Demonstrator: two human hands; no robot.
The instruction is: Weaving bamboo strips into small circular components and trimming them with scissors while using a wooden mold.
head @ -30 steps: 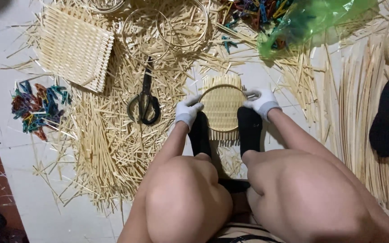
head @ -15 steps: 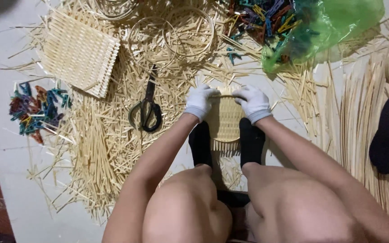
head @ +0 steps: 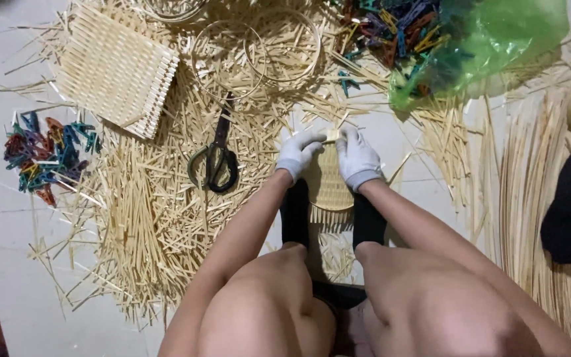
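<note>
Pale floor [head: 8, 218] littered with bamboo splints: your left hand [head: 297, 153] and right hand [head: 358, 157] pinch the small woven bamboo mat's [head: 328, 185] far edge—keep both grips even, strips tight.

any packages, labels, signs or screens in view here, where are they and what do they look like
Green plastic bag: top right on the floor, crumpled and see-through, partly covering a heap of coloured clothespins.
No labels, signs or screens show.
Both gloved hands, left hand and right hand, rest on the small woven piece, well below the bag.
</note>
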